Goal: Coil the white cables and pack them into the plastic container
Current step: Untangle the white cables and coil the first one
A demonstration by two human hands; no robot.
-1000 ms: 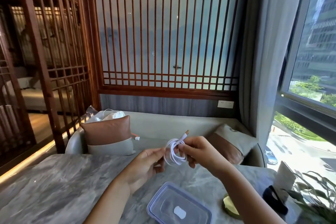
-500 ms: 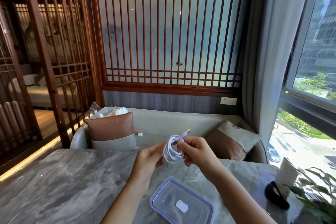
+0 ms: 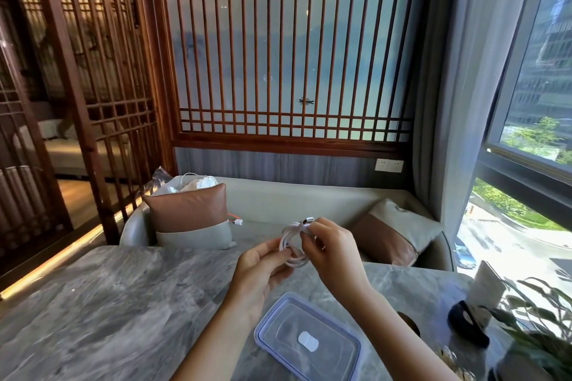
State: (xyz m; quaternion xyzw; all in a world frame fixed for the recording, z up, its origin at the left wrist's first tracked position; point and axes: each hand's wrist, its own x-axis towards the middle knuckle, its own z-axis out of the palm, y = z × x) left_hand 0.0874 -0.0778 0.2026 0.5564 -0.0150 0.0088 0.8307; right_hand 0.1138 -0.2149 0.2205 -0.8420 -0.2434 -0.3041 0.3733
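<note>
Item: white cable (image 3: 292,241), wound into a small coil, held in the air over the grey marble table (image 3: 102,303), just beyond the container.
Left hand (image 3: 260,269): fingers pinching the coil's left side.
Right hand (image 3: 332,252): fingers pressed on the coil's upper right, at the metal plug end that sticks up and to the right.
Plastic container (image 3: 306,340): clear, blue-rimmed, lid on, lying flat on the table near the person, below the hands.
Far left: brown-and-grey cushion (image 3: 190,216) on the bench, a clear bag of white cables (image 3: 185,184) behind it.
Far right: second cushion (image 3: 393,235).
Near right: leafy plant (image 3: 538,331).
</note>
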